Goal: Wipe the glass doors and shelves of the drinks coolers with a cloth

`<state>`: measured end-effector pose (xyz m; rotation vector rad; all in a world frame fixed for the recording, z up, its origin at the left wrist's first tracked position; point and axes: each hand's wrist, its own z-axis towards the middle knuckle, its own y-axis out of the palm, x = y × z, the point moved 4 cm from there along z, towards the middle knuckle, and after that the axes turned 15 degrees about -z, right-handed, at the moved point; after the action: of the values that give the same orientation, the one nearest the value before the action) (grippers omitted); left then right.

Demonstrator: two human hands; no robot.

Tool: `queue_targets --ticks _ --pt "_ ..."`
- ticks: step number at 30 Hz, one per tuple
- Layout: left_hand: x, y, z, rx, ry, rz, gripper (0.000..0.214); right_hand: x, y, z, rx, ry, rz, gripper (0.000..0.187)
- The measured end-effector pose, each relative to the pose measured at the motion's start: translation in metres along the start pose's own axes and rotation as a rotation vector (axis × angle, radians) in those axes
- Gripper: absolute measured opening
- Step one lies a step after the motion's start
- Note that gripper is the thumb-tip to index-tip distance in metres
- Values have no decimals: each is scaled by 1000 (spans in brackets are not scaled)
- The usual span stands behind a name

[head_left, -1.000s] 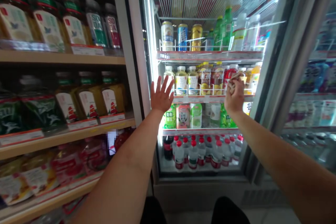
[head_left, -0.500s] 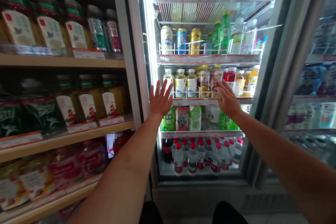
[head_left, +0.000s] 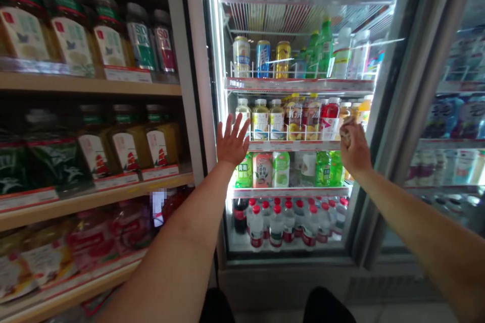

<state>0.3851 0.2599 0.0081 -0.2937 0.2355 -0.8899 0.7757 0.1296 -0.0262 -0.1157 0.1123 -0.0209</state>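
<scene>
From here I count three cans (head_left: 262, 59) at upper centre, three pale juice bottles (head_left: 260, 120) just below them, and at least six red-capped water bottles (head_left: 276, 228) at lower centre. At upper left I count three jars (head_left: 70, 35) and two SODA bottles (head_left: 141, 40); beneath those, three yellow bottles (head_left: 157, 146).

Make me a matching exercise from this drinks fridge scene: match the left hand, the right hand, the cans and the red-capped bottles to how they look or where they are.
1. left hand
2. right hand
3. cans
4. red-capped bottles

A. curled closed
B. on a shelf above the hands
C. open and spread
D. at the bottom of the drinks fridge

Right pairs: 1-C, 2-A, 3-B, 4-D
</scene>
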Motion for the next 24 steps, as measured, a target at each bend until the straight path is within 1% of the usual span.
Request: queue_targets --ticks 3,5,7,9,11,12,14,15,18,20,22,24 --pt "0 0 0 4 -4 -1 55 -27 7 -20 -114 -260 2 38" --pt "-1 0 -1 7 0 -3 55 -40 10 -29 -140 -389 -17 40" --pt "-1 0 -1 13 6 -1 55 -46 11 -24 -137 -440 -29 40" --pt "-1 0 0 21 9 7 56 -46 11 -5 -140 -441 -31 38" --pt "-1 0 0 25 12 16 58 -38 9 20 -143 -389 -23 36" --pt "-1 0 0 25 16 21 58 -30 7 33 -130 -332 -18 36" --pt "0 0 0 28 24 24 58 -8 2 48 -74 -171 -15 37" --pt "0 0 0 31 27 22 58 5 -1 51 -37 -83 -20 38" --pt "0 0 0 40 27 6 59 41 -10 40 46 128 -61 40" --pt "-1 1 0 43 33 -1 59 56 -13 27 50 207 -89 41" --pt "-1 2 -1 45 49 -2 59 62 -12 17 41 244 -105 40" --pt "-2 2 -1 52 63 1 57 60 -7 14 44 245 -105 38"
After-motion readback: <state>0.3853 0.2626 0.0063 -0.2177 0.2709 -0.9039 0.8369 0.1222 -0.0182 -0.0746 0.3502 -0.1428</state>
